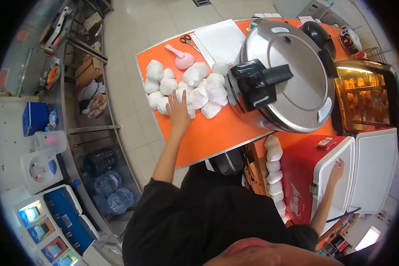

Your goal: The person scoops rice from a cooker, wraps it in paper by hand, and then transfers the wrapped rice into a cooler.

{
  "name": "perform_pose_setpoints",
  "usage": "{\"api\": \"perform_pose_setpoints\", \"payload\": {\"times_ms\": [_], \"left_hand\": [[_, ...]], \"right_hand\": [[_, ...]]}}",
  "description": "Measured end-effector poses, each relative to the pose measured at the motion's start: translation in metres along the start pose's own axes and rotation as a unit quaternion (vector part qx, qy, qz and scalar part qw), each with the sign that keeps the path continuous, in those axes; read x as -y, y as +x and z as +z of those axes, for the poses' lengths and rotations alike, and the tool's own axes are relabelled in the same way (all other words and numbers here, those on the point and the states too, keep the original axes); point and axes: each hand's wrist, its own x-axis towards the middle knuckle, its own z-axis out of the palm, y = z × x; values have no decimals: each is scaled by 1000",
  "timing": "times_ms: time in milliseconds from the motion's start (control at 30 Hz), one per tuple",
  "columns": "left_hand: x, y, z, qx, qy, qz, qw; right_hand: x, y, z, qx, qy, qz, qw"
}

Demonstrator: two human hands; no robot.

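My left hand point(178, 108) lies with fingers spread on the near edge of a pile of white wrapped bundles point(198, 97) on the orange table point(217, 135). What the bundles hold is hidden. My right hand point(336, 170) reaches over the opening of a red cooler box point(299, 177), fingers stretched out and nothing visible in them. The cooler's white lid point(375, 170) is swung open to the right. Beside the cooler stands a row of similar white bundles point(275, 177).
A large steel cooker point(292, 97) with a black handle stands right of the pile. Behind the bundles are a pink rice scoop point(184, 60), scissors point(187, 41) and white paper sheets point(221, 42). A lit food display case point(363, 99) is at far right, metal shelving point(93, 129) at left.
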Motion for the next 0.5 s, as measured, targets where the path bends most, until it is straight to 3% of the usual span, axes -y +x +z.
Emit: {"api": "perform_pose_setpoints", "payload": {"times_ms": [33,100,133,167,200,233,300,333,367,400,433,467,500], "left_hand": [[14,15,11,5,-9,0,1000],[39,35,34,135,-87,47,986],[47,45,34,137,-92,51,985],[53,54,30,197,-106,74,972],[58,60,24,255,-117,98,955],[62,61,19,255,-116,103,954],[70,58,5,215,-203,82,952],[75,53,-3,212,-199,86,953],[77,44,-14,178,-303,77,933],[79,34,-25,141,-404,68,901],[78,20,-45,183,-528,-34,828],[79,1,-62,221,-633,-137,729],[97,-21,-57,292,-707,-152,626]], "right_hand": [[55,-46,-11,-84,6,-134,987],[100,-112,6,-180,42,-255,949],[113,-147,35,-150,73,-286,944],[163,-187,55,-5,138,-384,913],[182,-211,83,100,14,-418,903],[223,-252,117,212,-2,-357,910],[263,-275,198,316,108,-513,790],[285,-288,235,314,118,-519,786],[304,-301,272,286,72,-525,799],[324,-307,304,203,16,-582,788],[336,-310,331,120,-39,-628,768],[338,-307,357,123,-34,-624,771],[340,-304,385,94,-101,-667,732]]}}
